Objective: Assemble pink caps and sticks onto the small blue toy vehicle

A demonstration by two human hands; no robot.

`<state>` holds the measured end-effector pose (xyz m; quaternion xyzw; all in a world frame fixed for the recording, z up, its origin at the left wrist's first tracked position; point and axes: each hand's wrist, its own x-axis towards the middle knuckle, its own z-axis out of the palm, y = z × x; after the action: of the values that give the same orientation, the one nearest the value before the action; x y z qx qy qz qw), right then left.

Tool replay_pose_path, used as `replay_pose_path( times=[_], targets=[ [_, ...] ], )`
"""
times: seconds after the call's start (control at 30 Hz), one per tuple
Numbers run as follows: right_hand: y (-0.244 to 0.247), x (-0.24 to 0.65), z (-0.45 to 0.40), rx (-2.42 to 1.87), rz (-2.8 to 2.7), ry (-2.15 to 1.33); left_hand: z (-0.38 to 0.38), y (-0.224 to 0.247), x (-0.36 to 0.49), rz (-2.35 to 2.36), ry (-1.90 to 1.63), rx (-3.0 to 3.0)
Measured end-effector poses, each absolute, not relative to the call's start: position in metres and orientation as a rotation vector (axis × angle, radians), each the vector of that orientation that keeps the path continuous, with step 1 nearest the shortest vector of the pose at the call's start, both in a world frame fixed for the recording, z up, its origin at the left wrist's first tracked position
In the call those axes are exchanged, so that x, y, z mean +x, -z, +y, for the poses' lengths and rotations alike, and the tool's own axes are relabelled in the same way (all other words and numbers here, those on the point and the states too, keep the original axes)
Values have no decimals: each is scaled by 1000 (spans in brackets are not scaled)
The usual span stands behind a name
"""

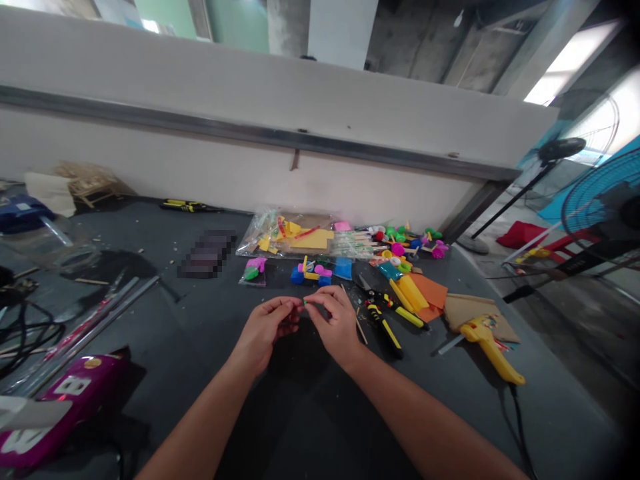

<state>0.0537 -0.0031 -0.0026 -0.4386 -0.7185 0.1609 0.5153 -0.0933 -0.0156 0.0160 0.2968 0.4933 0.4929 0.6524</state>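
Above the dark table, my left hand (267, 328) and my right hand (339, 325) meet nearly fingertip to fingertip. A tiny green piece (305, 303) shows at the pinched fingertips of my right hand; its kind is too small to tell. My left thumb and index finger are pressed together right beside it, and whatever they hold is hidden. Just beyond the hands stands a small colourful plastic assembly (311, 272) with blue, yellow and pink parts. A thin wooden stick (361, 327) lies by my right hand, near pliers with black and yellow handles (384, 328).
A yellow glue gun (493, 348) lies at the right, its cord trailing forward. Orange sheets (427, 293) and clear bags of craft parts (285, 233) lie farther back. At the left are a purple power strip (75, 393) and long clear sticks (95, 327). A white partition (240, 160) closes the back.
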Motion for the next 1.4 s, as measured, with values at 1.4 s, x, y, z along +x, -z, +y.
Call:
replay_pose_path(
  times=[1.4],
  targets=[
    [7,51,-4,-993,-1733,-536,-17,-12,-91,1073,-1101,715]
  ],
)
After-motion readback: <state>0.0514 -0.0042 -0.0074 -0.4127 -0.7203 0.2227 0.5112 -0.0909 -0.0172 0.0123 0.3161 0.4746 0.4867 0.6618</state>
